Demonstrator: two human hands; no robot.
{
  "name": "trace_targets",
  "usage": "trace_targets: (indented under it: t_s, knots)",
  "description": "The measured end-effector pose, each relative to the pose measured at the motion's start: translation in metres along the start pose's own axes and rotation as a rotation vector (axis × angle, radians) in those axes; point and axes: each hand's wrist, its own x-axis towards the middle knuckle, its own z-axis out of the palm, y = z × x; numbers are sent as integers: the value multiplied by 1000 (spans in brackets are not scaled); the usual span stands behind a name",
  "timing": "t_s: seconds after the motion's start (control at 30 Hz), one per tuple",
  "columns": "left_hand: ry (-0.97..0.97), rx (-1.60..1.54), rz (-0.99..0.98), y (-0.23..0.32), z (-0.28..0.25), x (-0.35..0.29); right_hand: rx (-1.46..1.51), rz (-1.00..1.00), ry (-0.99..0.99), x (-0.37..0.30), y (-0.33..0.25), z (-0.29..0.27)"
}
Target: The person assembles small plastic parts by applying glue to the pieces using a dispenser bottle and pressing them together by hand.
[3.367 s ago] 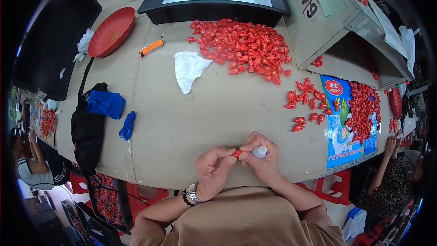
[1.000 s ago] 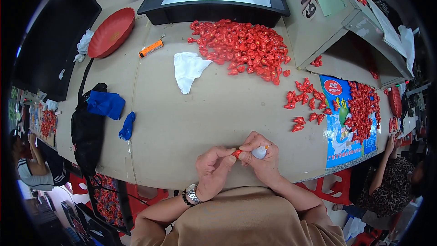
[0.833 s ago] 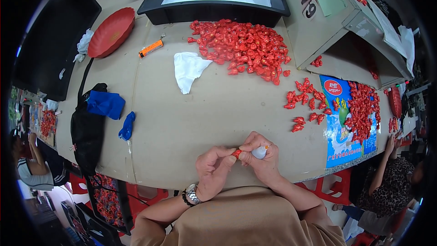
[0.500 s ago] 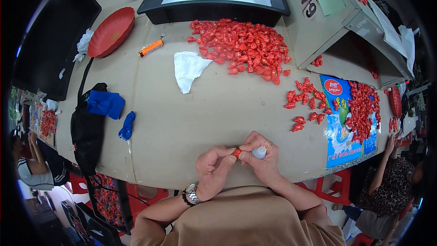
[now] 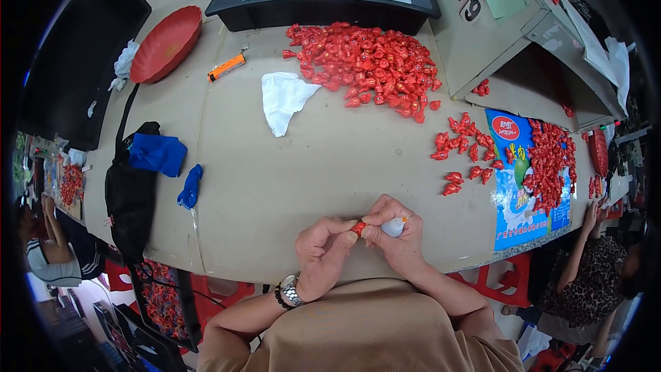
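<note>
Close in front of my body, both hands meet over a small glossy red figure piece (image 5: 358,229). My left hand (image 5: 318,249) is closed in a pinch on its left side. The fingertips of my right hand (image 5: 401,246) touch the same piece from the other side. A small white bottle with an orange tip (image 5: 394,227) is also held in my right hand, against the fingers. Fingers hide most of the red piece. Beyond my hands, a large heap of similar red pieces (image 5: 375,65) lies on the table, with a loose group (image 5: 463,139) to its right.
More red pieces (image 5: 549,172) cover a blue printed sheet (image 5: 509,224) at the right. A grey box-like stand (image 5: 475,48) rises behind it. At the back is a black tray (image 5: 317,18). White tissue (image 5: 284,100), an orange tube (image 5: 227,67), blue cloth (image 5: 158,155) and a red dish (image 5: 165,45) lie leftward.
Both hands stay almost in place around the red piece. The bottle in my right hand has tilted slightly, and the whole view has shifted a little.
</note>
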Motion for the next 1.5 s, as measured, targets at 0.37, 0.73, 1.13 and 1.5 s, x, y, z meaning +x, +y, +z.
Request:
trace_targets:
  t_s: [0.37,0.73,1.13,1.5]
  knots:
    - [-6,-12,-1,2,1,5,-4,-6,-18,4,1,-3]
    - [31,17,-29,3,2,-5,44,63,24,-5,-5,3]
    - [-27,81,-24,12,8,3,32,58,79,-2,-19,-4]
    - [-64,116,2,11,17,-11,-27,-64,70,-23,-21,-18]
